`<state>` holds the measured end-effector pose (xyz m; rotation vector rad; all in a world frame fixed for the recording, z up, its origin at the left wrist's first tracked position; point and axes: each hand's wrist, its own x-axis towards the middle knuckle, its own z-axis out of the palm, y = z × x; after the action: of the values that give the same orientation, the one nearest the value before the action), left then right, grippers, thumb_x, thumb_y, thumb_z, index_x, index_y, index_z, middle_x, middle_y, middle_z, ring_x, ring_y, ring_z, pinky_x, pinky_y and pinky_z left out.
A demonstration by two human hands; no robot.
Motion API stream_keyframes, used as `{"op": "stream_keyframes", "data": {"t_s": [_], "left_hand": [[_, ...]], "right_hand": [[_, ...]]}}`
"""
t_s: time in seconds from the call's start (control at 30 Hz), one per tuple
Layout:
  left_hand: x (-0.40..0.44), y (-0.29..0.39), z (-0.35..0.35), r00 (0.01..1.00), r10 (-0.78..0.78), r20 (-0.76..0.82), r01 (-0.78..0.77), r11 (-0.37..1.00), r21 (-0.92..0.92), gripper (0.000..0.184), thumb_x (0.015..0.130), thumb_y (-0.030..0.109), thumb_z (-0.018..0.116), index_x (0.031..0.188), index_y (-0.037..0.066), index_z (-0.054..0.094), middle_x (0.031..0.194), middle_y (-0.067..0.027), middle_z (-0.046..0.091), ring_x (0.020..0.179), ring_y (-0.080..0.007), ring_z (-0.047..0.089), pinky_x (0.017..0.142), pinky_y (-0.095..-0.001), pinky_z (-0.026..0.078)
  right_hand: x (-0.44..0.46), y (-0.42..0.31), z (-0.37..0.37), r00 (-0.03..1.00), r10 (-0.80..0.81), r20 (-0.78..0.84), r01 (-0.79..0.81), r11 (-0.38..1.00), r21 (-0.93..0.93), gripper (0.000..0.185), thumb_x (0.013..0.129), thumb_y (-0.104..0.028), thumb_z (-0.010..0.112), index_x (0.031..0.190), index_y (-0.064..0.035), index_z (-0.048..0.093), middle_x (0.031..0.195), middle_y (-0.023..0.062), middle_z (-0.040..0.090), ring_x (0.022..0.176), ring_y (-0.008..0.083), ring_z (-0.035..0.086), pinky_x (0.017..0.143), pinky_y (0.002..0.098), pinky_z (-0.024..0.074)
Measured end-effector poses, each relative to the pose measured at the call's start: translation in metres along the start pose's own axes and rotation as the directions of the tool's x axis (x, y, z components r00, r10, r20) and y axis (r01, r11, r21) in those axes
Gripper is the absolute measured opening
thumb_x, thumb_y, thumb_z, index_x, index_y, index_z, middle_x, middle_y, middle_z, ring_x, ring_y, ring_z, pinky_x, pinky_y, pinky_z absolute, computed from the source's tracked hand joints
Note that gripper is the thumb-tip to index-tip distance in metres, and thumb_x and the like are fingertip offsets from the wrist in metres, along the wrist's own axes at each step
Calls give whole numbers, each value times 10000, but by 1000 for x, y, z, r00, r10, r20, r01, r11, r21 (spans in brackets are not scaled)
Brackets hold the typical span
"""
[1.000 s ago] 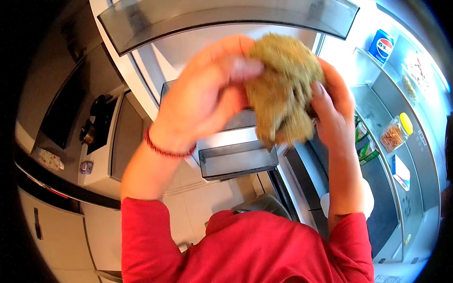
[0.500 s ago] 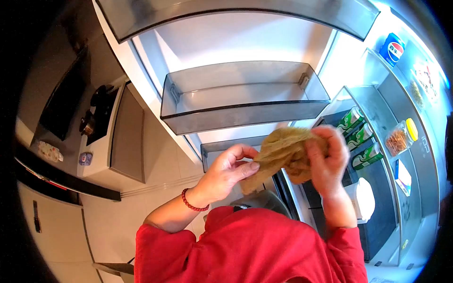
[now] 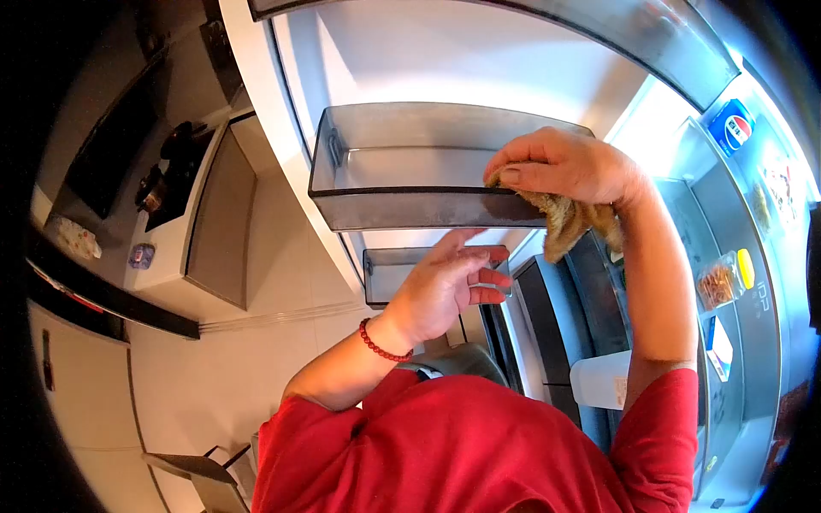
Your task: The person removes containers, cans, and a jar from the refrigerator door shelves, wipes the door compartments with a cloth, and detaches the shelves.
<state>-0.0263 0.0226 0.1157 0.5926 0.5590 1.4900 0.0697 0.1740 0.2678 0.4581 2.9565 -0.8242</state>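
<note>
A brown cloth (image 3: pixel 560 224) hangs from my right hand (image 3: pixel 564 167), whose fingers are closed over it at the front rim of a grey translucent door bin (image 3: pixel 410 208). The cloth touches that rim near its right end and droops below it. My left hand (image 3: pixel 445 286) hovers lower, fingers apart and holding nothing, in front of a smaller lower door bin (image 3: pixel 389 278). A red bead bracelet (image 3: pixel 383 344) circles the left wrist.
On the right, fridge shelves hold a blue Pepsi pack (image 3: pixel 731 126), a yellow-lidded jar (image 3: pixel 725 279), a small white-and-blue box (image 3: pixel 718 347) and a white container (image 3: pixel 600 380). Another door bin (image 3: pixel 599 34) is above. A counter with a stove (image 3: pixel 180 192) stands at left.
My right hand has carried the cloth up to the middle bin's rim. My left hand has let go of the cloth and opened. The view has shifted slightly.
</note>
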Motion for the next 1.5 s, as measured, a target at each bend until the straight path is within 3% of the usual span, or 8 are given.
{"op": "stream_keyframes", "data": {"t_s": [0.2,0.83,1.03,1.13,1.27,1.3,1.43,1.5], "left_hand": [[6,13,14,999,14,49,-6,988,-155,317,934,228,430,1167,12,437,1108,-105,525,904,-255,586,741,-391,498],[5,10,14,997,61,40,-55,988,-146,327,953,270,405,1146,7,429,1112,-109,526,919,-268,587,743,-410,496],[10,5,0,996,91,-21,-92,993,-74,405,930,315,438,1198,11,431,1201,-138,498,950,-302,561,786,-434,473],[12,5,-4,993,114,-14,-115,992,-56,383,930,314,444,1198,41,441,1201,-148,501,962,-306,564,781,-445,477],[6,-3,-9,998,-21,66,21,1000,4,440,923,306,463,1321,162,344,1242,-140,464,1020,-318,551,800,-479,477],[1,-9,-6,998,-20,67,20,1000,5,440,923,306,463,1321,162,344,1242,-140,464,1020,-318,551,800,-479,477],[-4,-29,14,920,-357,160,360,933,12,628,908,342,486,1418,236,135,1299,-115,390,1088,-312,519,848,-499,458],[0,-35,23,884,-340,321,361,933,-6,757,865,375,566,1422,168,98,1275,-85,376,1032,-204,527,778,-374,496]], "right_hand": [[23,6,-11,916,62,396,-205,922,329,344,800,-271,557,999,5,610,838,60,622,730,127,570,678,249,483],[43,13,-4,858,105,502,-263,930,255,238,754,-172,551,885,16,616,771,53,607,658,106,559,590,232,470],[-1,29,-36,995,-37,-92,90,717,691,207,776,-166,587,907,-10,625,938,108,607,835,155,581,744,283,492],[-47,37,-27,807,-202,-555,447,824,349,224,789,-160,576,950,-7,609,996,124,600,860,169,585,774,297,488],[-100,26,-9,804,-5,-595,471,614,633,263,786,-208,570,966,-17,581,952,116,597,854,189,587,764,290,477],[-109,24,2,842,-73,-534,453,634,627,277,777,-226,573,958,-16,580,921,91,595,835,175,583,742,278,475],[-113,11,77,865,218,-453,158,738,656,188,759,-79,602,935,-25,568,872,24,571,819,99,543,724,225,438],[-114,15,107,820,396,-413,200,477,856,260,714,-87,663,935,-19,545,880,18,561,808,103,539,730,225,427]]}}
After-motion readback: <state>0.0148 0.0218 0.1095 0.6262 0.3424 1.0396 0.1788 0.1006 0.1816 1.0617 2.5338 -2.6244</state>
